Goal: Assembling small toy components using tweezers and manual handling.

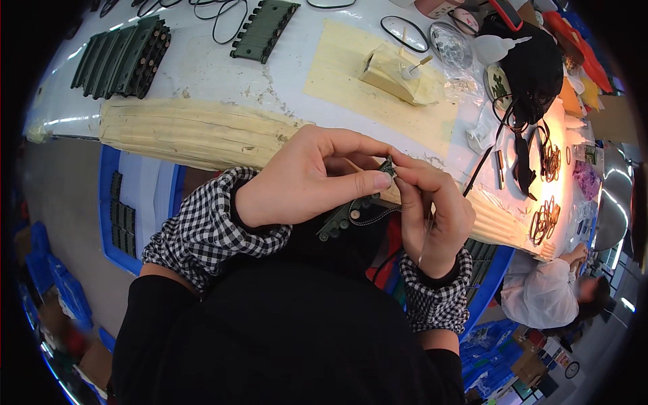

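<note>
In front of my chest, just off the table's near edge, I hold a dark green toy part with small wheels (332, 224). My left hand (307, 179) is closed on it, thumb and forefinger pinching its upper end. The fingertips of my right hand (435, 209) press together at that same end, touching the part; anything small between them is hidden. A thin dark beaded strip (378, 217) curves from the part toward my right fingers. Part of the piece is covered by my left hand.
Stacked green parts (121, 57) lie at the table's far left, with another green part (264, 30) beside them. A taped block (403, 74) holds a small cup with a stick. Black bands (545, 223) lie right. Blue trays (108, 202) sit below. Another person (543, 290) sits right.
</note>
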Available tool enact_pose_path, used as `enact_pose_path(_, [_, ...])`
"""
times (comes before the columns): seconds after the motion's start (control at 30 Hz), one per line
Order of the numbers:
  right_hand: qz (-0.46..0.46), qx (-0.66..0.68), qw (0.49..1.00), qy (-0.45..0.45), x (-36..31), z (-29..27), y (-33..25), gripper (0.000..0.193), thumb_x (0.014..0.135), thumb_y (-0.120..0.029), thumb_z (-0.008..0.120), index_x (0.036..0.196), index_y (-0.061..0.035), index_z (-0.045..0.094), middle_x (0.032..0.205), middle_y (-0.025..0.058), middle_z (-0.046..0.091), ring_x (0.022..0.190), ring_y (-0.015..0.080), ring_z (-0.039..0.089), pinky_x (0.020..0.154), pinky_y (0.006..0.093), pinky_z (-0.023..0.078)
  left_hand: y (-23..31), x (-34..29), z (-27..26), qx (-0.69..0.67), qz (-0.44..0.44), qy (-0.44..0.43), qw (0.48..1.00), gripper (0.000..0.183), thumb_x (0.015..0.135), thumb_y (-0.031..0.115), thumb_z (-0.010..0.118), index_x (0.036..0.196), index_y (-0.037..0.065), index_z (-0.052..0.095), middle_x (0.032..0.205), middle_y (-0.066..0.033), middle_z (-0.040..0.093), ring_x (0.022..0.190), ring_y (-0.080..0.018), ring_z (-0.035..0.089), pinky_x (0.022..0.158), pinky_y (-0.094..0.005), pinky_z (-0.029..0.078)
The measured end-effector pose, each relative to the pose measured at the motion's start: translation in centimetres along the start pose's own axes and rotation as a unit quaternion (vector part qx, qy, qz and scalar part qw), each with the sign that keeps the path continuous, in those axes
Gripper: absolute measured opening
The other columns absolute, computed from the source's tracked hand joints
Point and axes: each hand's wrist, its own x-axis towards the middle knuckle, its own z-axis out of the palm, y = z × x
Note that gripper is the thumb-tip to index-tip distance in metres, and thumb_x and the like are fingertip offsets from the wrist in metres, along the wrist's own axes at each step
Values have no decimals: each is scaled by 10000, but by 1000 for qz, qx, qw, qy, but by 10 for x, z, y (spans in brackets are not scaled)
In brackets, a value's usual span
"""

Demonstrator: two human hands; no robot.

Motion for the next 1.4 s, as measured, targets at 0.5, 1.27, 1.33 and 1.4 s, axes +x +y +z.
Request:
enact_pose_path(0.5, [17,6,1000,24,-3,5,-4,108,815,73,675,909,35,638,932,173,704,894,271,712,740,295,557,-4,-1,2,37,11,29,999,370,900,59,652,1247,-40,572,1060,-126,666,962,-150,657,856,-267,523])
enact_pose_path(1.27, [35,92,991,88,-4,22,0,157,845,68,652,990,14,679,946,151,694,766,191,665,664,247,521,-3,0,-1,28,56,30,998,376,944,81,594,1298,52,471,986,-41,609,939,-89,592,839,-228,465])
enact_pose_path(1.33, [49,73,993,80,-3,19,-5,154,840,66,659,983,14,679,934,142,695,757,182,661,642,249,514,-3,0,-1,34,66,25,997,353,949,83,587,1283,54,479,993,-38,607,931,-84,589,832,-224,464])
enact_pose_path(1.4, [54,57,994,78,-2,18,-7,152,833,64,667,976,12,680,922,135,695,749,175,657,623,250,508,-5,1,-1,36,76,23,996,339,949,79,585,1272,56,484,1000,-36,604,928,-81,587,828,-222,464])
